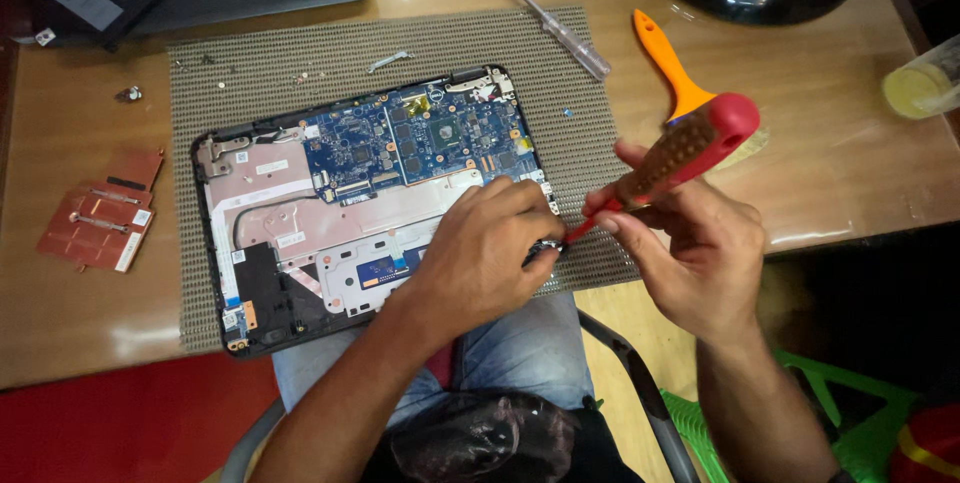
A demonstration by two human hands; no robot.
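My right hand (690, 253) grips red-handled screwdriver (680, 158), fingers closed around it, tip at opened laptop (370, 203) edge; my left hand (490, 253) curled, pinching small dark part (545, 248) there.

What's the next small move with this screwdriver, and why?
Probably seat the tip and turn: the right hand angles the red-handled screwdriver toward the opened laptop edge, where the left hand steadies a small dark part.

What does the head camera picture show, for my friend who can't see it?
A person's right hand holds a red-handled screwdriver to an opened laptop on a woven mat, while the left hand rests on its corner.
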